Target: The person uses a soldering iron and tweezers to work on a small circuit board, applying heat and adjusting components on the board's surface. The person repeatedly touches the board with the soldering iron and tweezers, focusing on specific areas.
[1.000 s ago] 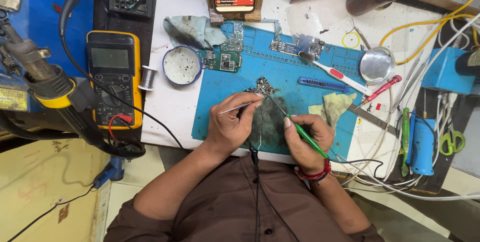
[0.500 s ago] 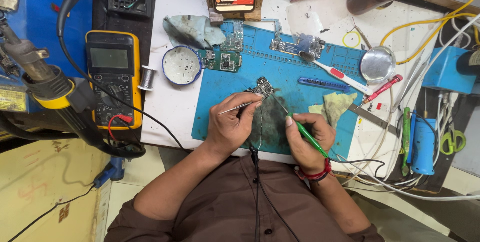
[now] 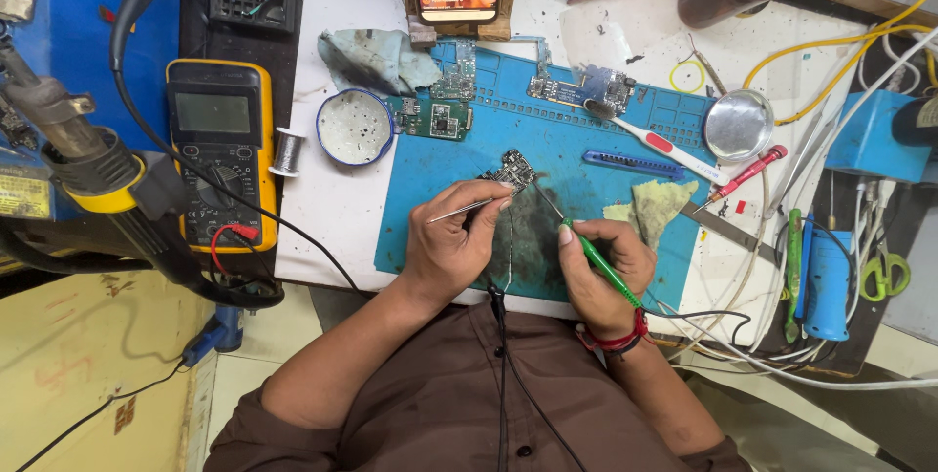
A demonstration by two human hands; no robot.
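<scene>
Board: small circuit board (image 3: 512,171) lies flat on blue work mat (image 3: 606,198), approx. mid-mat, just ahead of both hands.
L hand: left hand (image 3: 451,247) pinches metal tweezers (image 3: 467,208), tips at board's near edge.
R hand: right hand (image 3: 601,272) closed around green-handled soldering iron (image 3: 594,255), thin tip angled toward board.
Handling: looks light, stiff, fragile; prob. slides on mat if nudged.
Grip pt: bare edges w/ tweezers, not across the components.
Nearby: yellow multimeter (image 3: 217,145) well left; round tin (image 3: 355,126) beside mat.
</scene>
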